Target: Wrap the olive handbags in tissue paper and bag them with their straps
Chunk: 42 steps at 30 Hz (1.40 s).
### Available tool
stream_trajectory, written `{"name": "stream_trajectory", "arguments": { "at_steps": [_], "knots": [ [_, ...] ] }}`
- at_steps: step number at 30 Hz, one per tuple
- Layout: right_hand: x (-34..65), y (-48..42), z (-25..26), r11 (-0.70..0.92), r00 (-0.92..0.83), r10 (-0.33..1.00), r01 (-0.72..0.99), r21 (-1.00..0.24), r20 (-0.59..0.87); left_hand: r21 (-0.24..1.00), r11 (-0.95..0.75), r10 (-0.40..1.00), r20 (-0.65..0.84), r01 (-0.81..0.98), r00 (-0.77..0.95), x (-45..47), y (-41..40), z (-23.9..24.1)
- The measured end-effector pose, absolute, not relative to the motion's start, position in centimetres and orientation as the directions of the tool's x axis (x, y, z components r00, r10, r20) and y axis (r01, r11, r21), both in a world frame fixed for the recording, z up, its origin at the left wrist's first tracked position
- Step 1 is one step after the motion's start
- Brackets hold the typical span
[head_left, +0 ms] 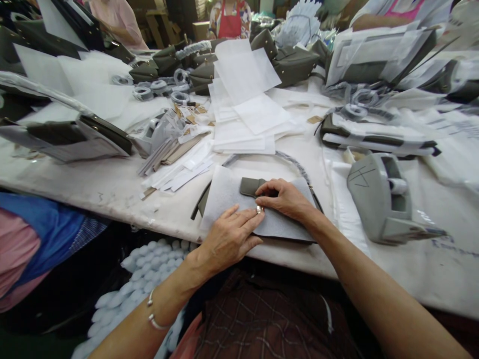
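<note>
A handbag with an olive-green tab [248,186] and a shiny metal clasp [259,209] lies at the table's front edge. A white sheet [221,192] covers most of its face, and its wrapped handle [292,160] arches behind. My left hand [235,230] rests flat on the sheet, fingers stretched out, their tips beside the clasp. From the other side, my right hand [279,197] pinches at the tab's right end, thumb just above the clasp. What lies between those fingertips is partly hidden.
A grey tape dispenser [377,194] stands to the right, with a partly wrapped bag [377,137] behind it. White sheets [247,114] spread across the middle. Tags and cards [179,149] lie left, near another bag [71,134]. Several people are across the table; rounded white packing [149,264] is below.
</note>
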State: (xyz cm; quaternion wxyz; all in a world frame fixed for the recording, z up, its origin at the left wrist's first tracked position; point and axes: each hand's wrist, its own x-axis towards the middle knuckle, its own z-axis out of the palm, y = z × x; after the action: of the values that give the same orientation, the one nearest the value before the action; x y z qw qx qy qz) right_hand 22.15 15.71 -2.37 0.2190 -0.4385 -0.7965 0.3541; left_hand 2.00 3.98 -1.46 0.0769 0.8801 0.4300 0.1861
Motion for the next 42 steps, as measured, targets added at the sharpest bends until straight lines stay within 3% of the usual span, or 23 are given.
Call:
{"name": "stream_trajectory", "arguments": {
  "at_steps": [12,24,27,31,37,42],
  "knots": [
    [21.0,15.2,-1.4,0.444,-0.500,0.862,0.671,-0.594,0.080,0.152,-0.473,0.879,0.140,0.868,0.455,4.1,3.2,-0.6],
    [22.0,15.1,-1.9,0.525,-0.590,0.800,0.602,-0.602,0.107,0.172,-0.525,0.851,0.110,0.834,0.513,4.2,3.6,0.3],
    [22.6,15.5,-2.0,0.531,-0.644,0.762,0.555,-0.641,0.073,0.141,-0.496,0.869,0.078,0.857,0.489,5.7,3.9,0.7],
    [22.9,15.7,-2.2,0.508,-0.645,0.762,0.536,-0.674,0.061,0.059,-0.462,0.879,0.159,0.885,0.449,7.0,3.6,-0.9],
    [22.5,15.8,-1.8,0.452,-0.622,0.783,0.555,-0.698,0.012,0.211,-0.498,0.862,0.230,0.841,0.453,5.2,2.8,-2.5],
    [22.3,16.0,-1.2,0.397,-0.623,0.779,0.582,-0.710,-0.076,0.230,-0.471,0.882,0.155,0.852,0.445,4.8,3.0,-1.0]
  ]
}}
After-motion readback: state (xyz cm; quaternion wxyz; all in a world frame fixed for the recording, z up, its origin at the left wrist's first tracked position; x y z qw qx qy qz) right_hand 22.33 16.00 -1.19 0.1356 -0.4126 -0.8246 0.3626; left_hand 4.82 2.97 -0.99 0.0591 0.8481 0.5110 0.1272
